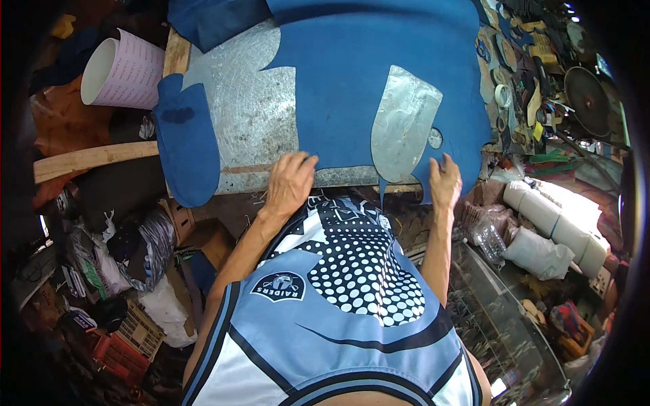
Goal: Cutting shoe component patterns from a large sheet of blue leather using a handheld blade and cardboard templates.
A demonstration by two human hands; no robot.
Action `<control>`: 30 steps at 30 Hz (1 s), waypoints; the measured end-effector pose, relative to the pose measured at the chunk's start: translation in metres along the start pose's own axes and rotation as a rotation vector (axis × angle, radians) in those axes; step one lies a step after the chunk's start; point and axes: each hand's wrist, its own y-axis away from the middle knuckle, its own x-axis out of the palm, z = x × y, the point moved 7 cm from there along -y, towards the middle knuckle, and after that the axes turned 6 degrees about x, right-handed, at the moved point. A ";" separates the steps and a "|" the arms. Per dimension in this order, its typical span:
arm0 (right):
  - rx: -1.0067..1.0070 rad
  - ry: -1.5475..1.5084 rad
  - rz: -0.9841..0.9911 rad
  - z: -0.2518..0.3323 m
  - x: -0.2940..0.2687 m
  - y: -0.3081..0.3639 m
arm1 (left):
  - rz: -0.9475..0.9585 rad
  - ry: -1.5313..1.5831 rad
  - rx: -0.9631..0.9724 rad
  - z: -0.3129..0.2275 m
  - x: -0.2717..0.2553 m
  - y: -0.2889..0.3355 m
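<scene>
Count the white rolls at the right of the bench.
3, as far as shows: white rolls lying side by side at right, below the bench level. One nearest the bench, one in the middle, one outermost. More may be hidden in the clutter.

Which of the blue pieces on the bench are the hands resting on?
The big blue sheet with the shape cut out of it. Both the left hand and right hand press its near edge; the smaller blue piece hangs apart, untouched.

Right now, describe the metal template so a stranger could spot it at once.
Find the metal-topped bench and the big blue sheet spread over it. The template lies on the sheet's right part, above the right hand: a silvery plate, the only shiny shape on the blue.
</scene>
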 end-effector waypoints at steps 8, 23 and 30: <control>0.143 -0.005 0.124 0.064 0.014 0.007 | 0.068 -0.055 0.271 -0.020 0.016 0.003; 0.157 -0.608 0.311 0.116 0.052 -0.018 | 0.200 -0.009 0.367 -0.008 0.015 0.000; 0.037 -0.584 0.318 0.177 0.077 -0.032 | 0.197 -0.001 0.388 -0.007 0.012 -0.002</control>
